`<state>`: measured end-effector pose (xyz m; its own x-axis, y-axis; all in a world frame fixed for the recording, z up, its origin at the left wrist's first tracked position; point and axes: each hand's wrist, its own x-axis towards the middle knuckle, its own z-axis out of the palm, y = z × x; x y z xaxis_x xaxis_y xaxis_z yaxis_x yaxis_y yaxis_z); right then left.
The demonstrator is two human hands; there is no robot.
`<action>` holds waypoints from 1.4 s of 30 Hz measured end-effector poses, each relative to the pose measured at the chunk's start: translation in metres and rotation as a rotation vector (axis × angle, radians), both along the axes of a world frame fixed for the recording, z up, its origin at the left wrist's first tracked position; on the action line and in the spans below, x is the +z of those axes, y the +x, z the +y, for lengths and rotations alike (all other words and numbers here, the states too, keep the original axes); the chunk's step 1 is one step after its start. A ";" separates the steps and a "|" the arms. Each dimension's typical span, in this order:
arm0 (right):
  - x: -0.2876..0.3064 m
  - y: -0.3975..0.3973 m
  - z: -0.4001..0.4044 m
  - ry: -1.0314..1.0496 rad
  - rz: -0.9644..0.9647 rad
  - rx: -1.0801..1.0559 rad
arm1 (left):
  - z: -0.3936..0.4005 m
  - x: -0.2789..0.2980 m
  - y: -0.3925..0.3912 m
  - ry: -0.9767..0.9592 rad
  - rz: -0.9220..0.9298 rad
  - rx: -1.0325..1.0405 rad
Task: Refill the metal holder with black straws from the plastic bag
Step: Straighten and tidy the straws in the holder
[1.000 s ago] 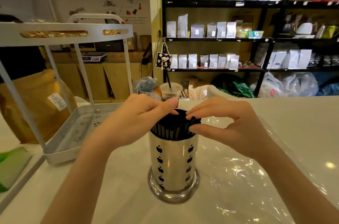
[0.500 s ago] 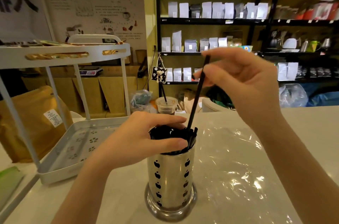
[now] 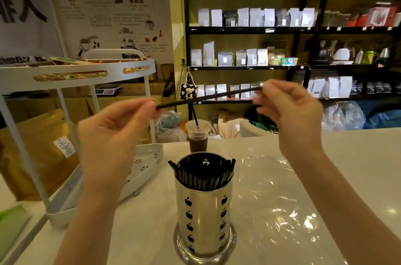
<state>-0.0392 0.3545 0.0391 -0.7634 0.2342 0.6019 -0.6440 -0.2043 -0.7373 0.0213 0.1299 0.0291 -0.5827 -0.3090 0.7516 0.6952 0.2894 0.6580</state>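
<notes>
One black straw (image 3: 208, 96) pinched at both ends by left hand (image 3: 112, 134) and right hand (image 3: 290, 117) fingers, held above straw-filled metal holder (image 3: 204, 210) near the bench (image 3: 358, 156) front edge.

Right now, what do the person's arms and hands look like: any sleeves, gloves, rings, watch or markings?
Both forearms are bare up to the bottom edge of the frame; no sleeves show. The left hand and right hand wear no gloves, and no ring, watch, bracelet or marking is visible on either. Both hands are motion-blurred, so small details such as the nails cannot be told.
</notes>
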 end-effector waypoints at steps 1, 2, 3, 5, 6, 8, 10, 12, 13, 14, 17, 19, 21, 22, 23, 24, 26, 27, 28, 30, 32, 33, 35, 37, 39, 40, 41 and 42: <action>-0.010 0.000 -0.001 0.088 -0.033 0.033 | -0.003 0.000 0.000 0.079 0.025 0.050; -0.020 0.001 -0.003 0.188 -0.048 0.071 | -0.005 0.000 0.000 0.150 0.043 0.087; -0.026 0.002 -0.004 0.296 -0.052 0.106 | -0.007 0.000 -0.001 0.213 0.059 0.109; -0.037 0.004 -0.008 0.516 -0.056 0.152 | -0.009 0.002 -0.002 0.286 0.077 0.125; -0.039 0.005 -0.009 0.604 -0.064 0.171 | -0.009 0.002 -0.001 0.288 0.082 0.129; -0.040 0.008 -0.009 0.701 -0.076 0.202 | -0.008 0.003 0.001 0.266 0.084 0.126; -0.037 0.013 -0.006 0.737 -0.062 0.211 | -0.005 0.003 0.004 0.231 0.077 0.103; -0.032 0.018 -0.003 0.774 -0.027 0.222 | -0.001 0.005 0.004 0.179 0.074 0.082; -0.031 0.021 -0.001 0.794 -0.005 0.230 | 0.002 0.005 0.004 0.144 0.077 0.081; -0.031 0.023 0.001 0.812 0.016 0.234 | 0.004 0.004 0.004 0.103 0.081 0.082; -0.033 0.028 0.006 0.875 0.094 0.196 | 0.011 0.002 0.001 -0.020 0.066 0.050; -0.036 0.031 0.008 0.899 0.148 0.156 | 0.016 -0.001 -0.002 -0.111 0.014 -0.020; -0.039 0.034 0.008 0.920 0.185 0.140 | 0.022 -0.003 -0.005 -0.213 -0.055 -0.080; -0.040 0.034 0.008 0.946 0.212 0.130 | 0.024 -0.005 -0.006 -0.270 -0.091 -0.101; -0.041 0.034 0.008 0.975 0.246 0.111 | 0.027 -0.007 -0.007 -0.325 -0.134 -0.124; -0.041 0.034 0.008 1.003 0.279 0.087 | 0.030 -0.009 -0.009 -0.375 -0.175 -0.141; -0.041 0.034 0.007 1.044 0.331 0.038 | 0.032 -0.013 -0.011 -0.464 -0.235 -0.146; -0.041 0.033 0.006 1.059 0.352 0.016 | 0.033 -0.014 -0.012 -0.507 -0.259 -0.145; -0.041 0.033 0.006 1.067 0.368 -0.002 | 0.033 -0.015 -0.013 -0.553 -0.285 -0.155; -0.042 0.032 0.005 1.074 0.374 -0.008 | 0.033 -0.015 -0.013 -0.644 -0.349 -0.193; -0.042 0.032 0.005 1.069 0.361 0.014 | 0.032 -0.016 -0.014 -0.707 -0.427 -0.230; -0.042 0.031 0.004 1.066 0.358 0.021 | 0.031 -0.016 -0.014 -0.711 -0.465 -0.247; -0.039 0.031 0.004 1.057 0.364 0.020 | 0.030 -0.015 -0.013 -0.672 -0.520 -0.282; -0.034 0.031 0.003 1.041 0.363 0.017 | 0.028 -0.014 -0.011 -0.640 -0.519 -0.304; -0.029 0.032 0.002 1.027 0.350 0.018 | 0.026 -0.012 -0.010 -0.640 -0.504 -0.318; -0.026 0.032 0.002 1.016 0.338 0.021 | 0.025 -0.011 -0.009 -0.635 -0.498 -0.324; -0.023 0.033 0.002 0.999 0.327 0.025 | 0.024 -0.010 -0.009 -0.620 -0.489 -0.336; -0.018 0.033 0.001 0.977 0.325 0.026 | 0.024 -0.010 -0.008 -0.609 -0.476 -0.348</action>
<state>-0.0058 0.3558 0.0207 -0.5272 -0.4831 0.6991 -0.8462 0.3739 -0.3797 0.0130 0.1538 0.0192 -0.8661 0.3261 0.3789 0.4985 0.5089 0.7018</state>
